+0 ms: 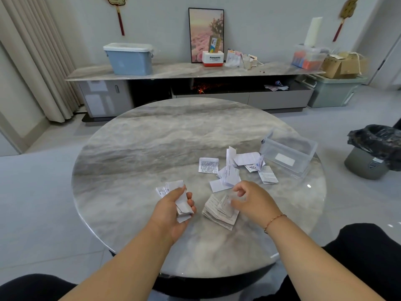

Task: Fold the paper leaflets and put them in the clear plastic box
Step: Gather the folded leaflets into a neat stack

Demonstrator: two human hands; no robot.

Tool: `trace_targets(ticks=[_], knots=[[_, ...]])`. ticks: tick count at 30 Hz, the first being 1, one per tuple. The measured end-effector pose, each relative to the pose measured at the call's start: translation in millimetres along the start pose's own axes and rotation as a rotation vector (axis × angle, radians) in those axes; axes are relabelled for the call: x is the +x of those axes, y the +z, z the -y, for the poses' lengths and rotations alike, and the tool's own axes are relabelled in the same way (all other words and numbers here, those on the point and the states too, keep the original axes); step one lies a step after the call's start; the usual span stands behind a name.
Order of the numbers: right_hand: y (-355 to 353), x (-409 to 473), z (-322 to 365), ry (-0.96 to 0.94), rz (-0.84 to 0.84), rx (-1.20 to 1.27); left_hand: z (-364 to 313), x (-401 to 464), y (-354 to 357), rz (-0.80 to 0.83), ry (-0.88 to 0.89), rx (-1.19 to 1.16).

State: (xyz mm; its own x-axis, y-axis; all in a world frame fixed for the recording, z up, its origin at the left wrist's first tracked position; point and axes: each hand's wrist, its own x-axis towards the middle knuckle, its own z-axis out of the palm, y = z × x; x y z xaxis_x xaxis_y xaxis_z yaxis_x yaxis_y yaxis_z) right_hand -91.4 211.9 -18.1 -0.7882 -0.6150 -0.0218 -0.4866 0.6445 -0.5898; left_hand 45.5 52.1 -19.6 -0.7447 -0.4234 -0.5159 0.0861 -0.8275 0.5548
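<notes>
Head view: a person seated at a round marble surface [152, 148] holds a bundle of folded leaflets [181, 202] in the left hand [173, 210], its grip clamped around them. At 3 o'clock from it, the right hand [253, 202] rests on a stack of folded leaflets [218, 211], fingers curled; whether they pinch it is unclear. Loose leaflets [230, 170] lie at 12 o'clock from the stack. The clear plastic box [287, 154] stands at 2 o'clock, near the rim.
</notes>
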Motion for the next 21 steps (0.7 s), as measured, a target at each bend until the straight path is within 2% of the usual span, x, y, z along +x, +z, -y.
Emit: trace_targets(ticks=[4, 10, 21], knots=[[15.5, 3.4, -0.5, 0.044, 0.164, -0.227, 6.4, -10.3, 0.6, 0.061, -0.098, 0.027], [16.5, 10.6, 0.4, 0.121, 0.211, -0.231, 7.9, -15.1, -0.3, 0.097, -0.175, 0.041], [12.7, 11.2, -3.9, 0.083, 0.087, 0.222, 9.5, -21.7, -4.9, 0.192, -0.277, -0.056]])
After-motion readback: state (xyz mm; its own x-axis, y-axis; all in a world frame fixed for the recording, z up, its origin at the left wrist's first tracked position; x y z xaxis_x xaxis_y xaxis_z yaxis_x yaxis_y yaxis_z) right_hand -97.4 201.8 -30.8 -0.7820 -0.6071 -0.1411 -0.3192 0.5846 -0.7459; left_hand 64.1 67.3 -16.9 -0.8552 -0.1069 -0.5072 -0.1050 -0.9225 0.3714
